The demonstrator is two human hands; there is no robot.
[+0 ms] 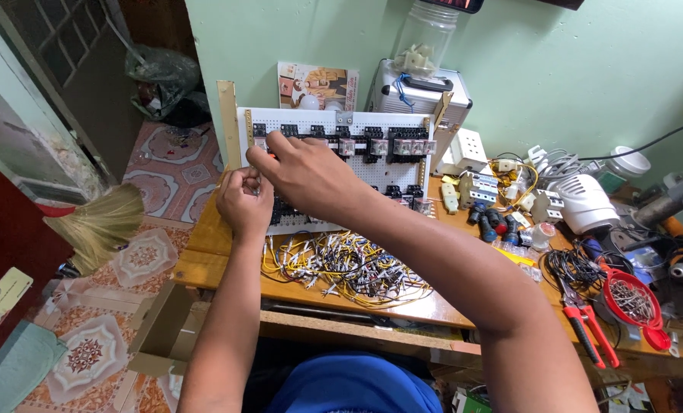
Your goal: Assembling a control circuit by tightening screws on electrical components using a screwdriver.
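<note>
At the white perforated panel (334, 153), both hands pinch — left hand (243, 200) perhaps wire; right hand (307, 174) unclear.

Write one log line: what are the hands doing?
left hand: at panel left edge | right hand: on relay row | wires: loose below

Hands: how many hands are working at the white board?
2. The left hand is at the white perforated board, by its left edge; the right hand crosses above it, fingers on the board's upper left. No other hands show.
</note>
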